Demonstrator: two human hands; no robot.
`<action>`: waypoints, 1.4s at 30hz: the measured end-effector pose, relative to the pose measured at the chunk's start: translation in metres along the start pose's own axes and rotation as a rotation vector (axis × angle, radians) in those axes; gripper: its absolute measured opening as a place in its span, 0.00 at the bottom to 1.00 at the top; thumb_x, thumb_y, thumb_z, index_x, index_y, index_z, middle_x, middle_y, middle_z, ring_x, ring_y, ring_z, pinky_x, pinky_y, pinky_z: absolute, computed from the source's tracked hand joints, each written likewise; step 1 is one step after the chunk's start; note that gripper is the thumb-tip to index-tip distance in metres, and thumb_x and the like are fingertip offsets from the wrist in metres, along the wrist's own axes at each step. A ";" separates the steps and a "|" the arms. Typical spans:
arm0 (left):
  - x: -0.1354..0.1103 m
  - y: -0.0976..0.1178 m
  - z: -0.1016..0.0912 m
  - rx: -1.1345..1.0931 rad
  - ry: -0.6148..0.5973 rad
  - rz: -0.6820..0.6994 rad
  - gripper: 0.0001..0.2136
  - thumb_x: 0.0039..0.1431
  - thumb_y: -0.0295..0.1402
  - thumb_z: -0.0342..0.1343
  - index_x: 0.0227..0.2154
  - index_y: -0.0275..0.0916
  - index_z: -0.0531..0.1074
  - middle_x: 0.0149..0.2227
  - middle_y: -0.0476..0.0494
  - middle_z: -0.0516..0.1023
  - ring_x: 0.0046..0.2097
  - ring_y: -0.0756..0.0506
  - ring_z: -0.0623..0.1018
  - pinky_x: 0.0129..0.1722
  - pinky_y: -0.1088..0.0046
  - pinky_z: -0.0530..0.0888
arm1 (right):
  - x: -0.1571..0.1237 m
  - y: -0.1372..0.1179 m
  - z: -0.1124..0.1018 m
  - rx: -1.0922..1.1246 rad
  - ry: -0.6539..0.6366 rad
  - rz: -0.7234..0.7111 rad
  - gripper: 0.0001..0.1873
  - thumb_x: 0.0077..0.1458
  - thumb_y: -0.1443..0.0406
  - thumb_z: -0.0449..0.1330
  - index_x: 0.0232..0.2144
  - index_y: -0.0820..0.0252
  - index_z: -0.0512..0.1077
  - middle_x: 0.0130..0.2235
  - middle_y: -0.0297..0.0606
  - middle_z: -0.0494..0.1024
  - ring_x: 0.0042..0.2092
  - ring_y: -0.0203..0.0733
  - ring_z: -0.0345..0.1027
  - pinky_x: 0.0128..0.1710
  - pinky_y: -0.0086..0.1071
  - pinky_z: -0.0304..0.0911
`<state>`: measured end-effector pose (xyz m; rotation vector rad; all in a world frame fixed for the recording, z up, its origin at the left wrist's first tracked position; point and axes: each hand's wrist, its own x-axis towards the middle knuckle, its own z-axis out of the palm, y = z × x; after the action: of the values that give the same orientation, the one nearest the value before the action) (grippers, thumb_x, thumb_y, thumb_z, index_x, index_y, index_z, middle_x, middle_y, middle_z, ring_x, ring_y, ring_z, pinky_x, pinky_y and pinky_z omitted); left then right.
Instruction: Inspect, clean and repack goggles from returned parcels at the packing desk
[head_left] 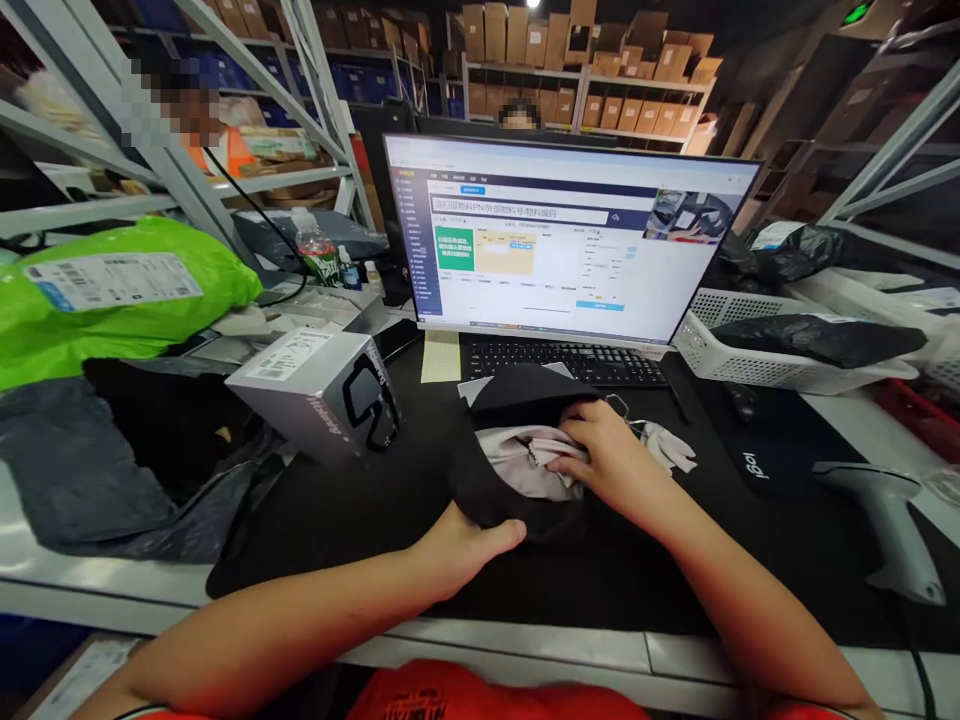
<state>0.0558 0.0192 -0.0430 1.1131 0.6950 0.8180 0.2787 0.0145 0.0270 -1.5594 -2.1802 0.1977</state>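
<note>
A black fabric item with a pale lining, shaped like a hat or a pouch, is held open over the black desk mat. My left hand grips its near left edge, the thumb lying over the rim and the fingers hidden beneath. Inside the opening, my right hand pinches the bunched pale lining between thumb and fingers. Just right of that hand lie a tag on a string and a crumpled whitish piece. A grey printed box stands to the left of the item.
Behind the item are a keyboard and a monitor. At left lie a green parcel and an opened grey plastic bag. A scanner and a white basket are on the right. Two people are partly visible beyond.
</note>
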 end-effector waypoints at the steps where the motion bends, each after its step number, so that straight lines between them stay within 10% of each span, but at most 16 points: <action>1: -0.005 -0.003 -0.001 -0.027 0.014 -0.019 0.31 0.49 0.36 0.69 0.57 0.40 0.72 0.58 0.37 0.77 0.65 0.34 0.69 0.71 0.50 0.55 | 0.000 -0.001 0.002 -0.004 -0.017 0.004 0.04 0.57 0.65 0.68 0.36 0.59 0.78 0.45 0.43 0.78 0.49 0.52 0.70 0.49 0.42 0.66; 13: -0.024 -0.002 0.012 -0.347 0.309 -0.288 0.34 0.42 0.20 0.66 0.57 0.42 0.71 0.53 0.39 0.80 0.52 0.37 0.80 0.51 0.57 0.80 | -0.015 -0.027 -0.018 -0.007 -0.034 0.202 0.10 0.59 0.62 0.63 0.43 0.49 0.81 0.36 0.32 0.84 0.36 0.44 0.77 0.34 0.32 0.61; 18: -0.027 -0.004 0.011 -0.396 0.388 -0.333 0.28 0.48 0.16 0.62 0.54 0.40 0.73 0.51 0.40 0.81 0.50 0.41 0.82 0.46 0.66 0.82 | -0.021 0.010 -0.058 0.184 -0.305 0.312 0.11 0.54 0.57 0.65 0.38 0.53 0.81 0.29 0.31 0.81 0.26 0.39 0.70 0.24 0.29 0.58; 21: -0.032 -0.006 0.015 -0.467 0.403 -0.449 0.14 0.58 0.22 0.60 0.48 0.30 0.75 0.48 0.34 0.82 0.47 0.43 0.83 0.49 0.70 0.81 | -0.026 0.043 -0.082 0.208 -0.186 0.372 0.17 0.55 0.52 0.63 0.39 0.58 0.80 0.30 0.35 0.80 0.27 0.40 0.69 0.25 0.30 0.59; 28: -0.053 0.013 0.013 -0.307 -0.148 -0.878 0.27 0.66 0.52 0.51 0.37 0.27 0.76 0.35 0.28 0.83 0.37 0.41 0.85 0.38 0.72 0.80 | -0.028 0.059 -0.086 -0.056 0.270 0.319 0.14 0.59 0.59 0.59 0.45 0.56 0.78 0.36 0.41 0.82 0.35 0.48 0.74 0.35 0.37 0.63; 32: -0.067 0.053 0.001 0.185 -0.496 -0.413 0.18 0.62 0.47 0.57 0.41 0.35 0.78 0.40 0.36 0.83 0.39 0.43 0.84 0.41 0.67 0.80 | -0.022 0.040 -0.069 -0.045 0.367 0.169 0.16 0.62 0.61 0.58 0.50 0.55 0.77 0.43 0.41 0.83 0.42 0.51 0.76 0.42 0.39 0.68; 36: -0.049 0.064 -0.012 1.058 -0.218 0.380 0.14 0.65 0.37 0.55 0.49 0.38 0.77 0.53 0.34 0.79 0.57 0.36 0.76 0.59 0.53 0.72 | -0.017 0.027 -0.057 -0.050 0.421 0.108 0.17 0.63 0.63 0.58 0.53 0.53 0.75 0.47 0.40 0.82 0.44 0.50 0.77 0.42 0.37 0.69; 42: -0.018 0.026 -0.027 1.350 -0.112 0.655 0.16 0.63 0.39 0.60 0.51 0.40 0.74 0.50 0.37 0.79 0.53 0.37 0.78 0.56 0.55 0.73 | -0.010 0.020 -0.040 -0.034 0.324 0.114 0.15 0.63 0.65 0.57 0.51 0.55 0.75 0.47 0.40 0.83 0.44 0.48 0.78 0.43 0.37 0.71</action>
<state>0.0186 0.0225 -0.0251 2.6820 0.7880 0.7725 0.3160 0.0065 0.0529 -1.6096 -1.8560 -0.0549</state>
